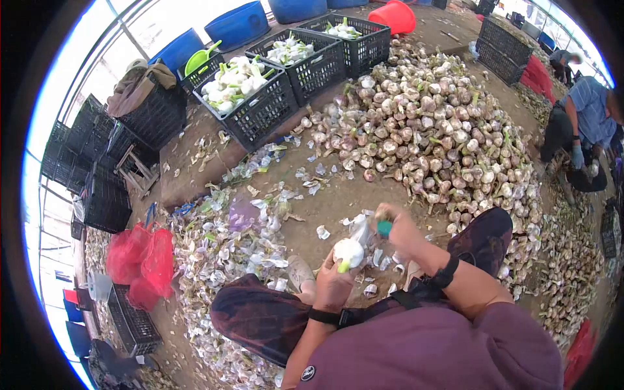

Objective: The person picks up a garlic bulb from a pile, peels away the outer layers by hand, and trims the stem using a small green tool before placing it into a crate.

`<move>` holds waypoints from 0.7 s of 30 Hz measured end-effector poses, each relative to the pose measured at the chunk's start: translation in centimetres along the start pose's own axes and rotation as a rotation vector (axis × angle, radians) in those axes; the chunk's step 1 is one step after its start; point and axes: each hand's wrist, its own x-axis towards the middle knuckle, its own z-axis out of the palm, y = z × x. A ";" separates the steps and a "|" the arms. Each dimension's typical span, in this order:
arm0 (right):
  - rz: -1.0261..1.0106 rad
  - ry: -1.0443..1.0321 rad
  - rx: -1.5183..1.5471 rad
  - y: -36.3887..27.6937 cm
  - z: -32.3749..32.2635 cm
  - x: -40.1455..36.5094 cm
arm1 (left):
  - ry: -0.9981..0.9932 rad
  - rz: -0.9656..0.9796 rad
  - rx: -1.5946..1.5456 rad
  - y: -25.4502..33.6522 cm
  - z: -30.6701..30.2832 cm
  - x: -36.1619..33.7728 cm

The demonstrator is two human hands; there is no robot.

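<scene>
My left hand (333, 284) is closed round a white garlic bulb (351, 251) with a short green stem, held above the ground between my knees. Just to the right, my right hand (404, 233) is closed too. A small green object (384, 227) shows at its fingers; motion blur hides what kind of tool it is. Thin pale skin (359, 227) trails between the bulb and the right hand. Beyond both hands lies a big heap of unpeeled garlic bulbs (448, 123).
Black crates (260, 117) of whitish garlic stand at the back, before blue tubs (237, 26) and a red bucket (393, 17). Shed garlic skins (214, 279) cover the ground left of me. Red mesh bags (140, 260) lie farther left. Another person (588, 117) sits at right.
</scene>
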 end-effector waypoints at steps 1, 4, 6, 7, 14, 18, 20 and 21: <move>0.086 0.129 -0.014 -0.6 -0.6 0.9 | -0.007 -0.004 -0.013 0.1 0.2 -0.1; -0.073 0.313 -0.609 -0.3 -2.2 1.5 | 0.009 0.007 -0.039 0.3 0.2 -0.5; -0.330 0.243 -0.855 -0.5 -2.0 1.6 | 0.064 0.039 -0.034 0.2 -0.1 -0.3; -0.450 0.144 -0.808 -1.1 -0.9 0.8 | 0.044 0.058 0.006 0.3 -0.1 -0.2; -0.649 -0.161 -0.903 -2.6 3.0 -2.0 | 0.101 0.157 0.399 -0.7 -0.5 0.5; -0.832 -0.150 -0.956 -1.2 3.2 -1.5 | 0.039 -0.059 -0.046 0.3 -0.8 0.1; -0.872 -0.159 -1.040 -1.5 3.3 -1.6 | 0.075 -0.042 -0.067 0.1 -0.9 0.1; -0.891 -0.169 -1.051 -1.6 3.2 -1.6 | 0.090 -0.035 -0.078 -0.1 -0.9 0.1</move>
